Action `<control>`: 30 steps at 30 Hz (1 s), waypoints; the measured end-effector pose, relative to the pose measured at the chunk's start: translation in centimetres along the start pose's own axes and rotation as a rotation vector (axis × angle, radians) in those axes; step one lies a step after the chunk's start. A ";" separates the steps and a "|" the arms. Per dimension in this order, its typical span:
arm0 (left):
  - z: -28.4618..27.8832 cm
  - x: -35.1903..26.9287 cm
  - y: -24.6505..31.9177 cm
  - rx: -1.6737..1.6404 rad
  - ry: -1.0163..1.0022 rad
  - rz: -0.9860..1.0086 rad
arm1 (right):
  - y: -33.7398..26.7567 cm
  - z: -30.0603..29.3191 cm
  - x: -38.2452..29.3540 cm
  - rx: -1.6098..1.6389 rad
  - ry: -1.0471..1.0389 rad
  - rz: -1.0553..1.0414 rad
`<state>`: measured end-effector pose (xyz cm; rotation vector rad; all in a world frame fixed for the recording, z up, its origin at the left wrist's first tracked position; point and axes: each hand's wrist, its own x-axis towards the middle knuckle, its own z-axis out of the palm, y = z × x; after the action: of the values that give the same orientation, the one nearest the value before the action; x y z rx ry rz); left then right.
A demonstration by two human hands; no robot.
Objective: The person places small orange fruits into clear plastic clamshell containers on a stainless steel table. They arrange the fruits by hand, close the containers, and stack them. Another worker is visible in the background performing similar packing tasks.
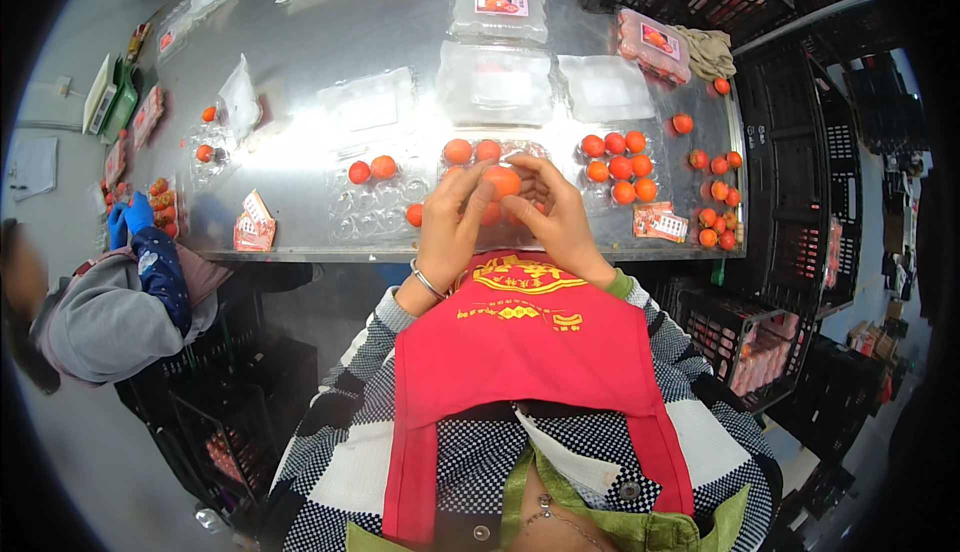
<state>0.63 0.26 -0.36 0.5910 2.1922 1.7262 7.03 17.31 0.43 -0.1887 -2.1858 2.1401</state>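
Between my hands, above a clear plastic tray (551, 148), is a round orange-red fruit (501, 181) that looks like a tomato. My left hand (456, 216) grips its left side with thumb and fingers. At its right edge are the curled fingers and thumb of my right hand (556, 213), closed around it. More fruit sits in the tray below, partly hidden by my hands. To the left, another clear tray (367, 214) with round hollows holds a few fruit. A third tray (600, 193) on the right carries several fruit.
Lidded packs (499, 15) and white padded lids (495, 86) lie farther back on the metal table (292, 101). Loose fruit (707, 217) and printed cards (660, 222) lie right. Black crates (780, 177) stand beside the table. Blue-gloved hands (139, 214) of another person work left.
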 end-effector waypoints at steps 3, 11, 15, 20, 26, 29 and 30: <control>0.2 -0.1 0.4 0.061 0.052 0.091 | 0.1 -0.1 0.0 0.247 -0.066 0.185; 0.3 0.0 -1.0 -0.204 0.076 0.009 | 2.1 -0.3 -0.7 0.224 -0.056 0.107; 1.0 -0.4 -0.5 -0.362 0.103 -0.185 | 2.4 -0.3 -0.7 0.057 0.006 0.123; 0.6 -0.5 0.8 -0.166 0.147 -0.126 | 2.3 -0.2 -0.2 -0.243 0.011 -0.049; 0.8 -0.4 -0.2 -0.141 0.187 -0.093 | 2.8 0.1 -0.3 -0.084 0.022 0.023; 1.0 -0.5 -1.1 -0.185 0.162 -0.123 | 2.9 0.0 -0.3 -0.118 -0.001 0.043; 1.0 -0.5 -1.4 -0.332 0.131 -0.204 | 2.9 0.0 -0.1 -0.088 -0.002 0.015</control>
<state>1.34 0.57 -1.93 0.1708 1.9034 2.0009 7.26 17.31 -2.49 -0.2095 -2.2893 2.0535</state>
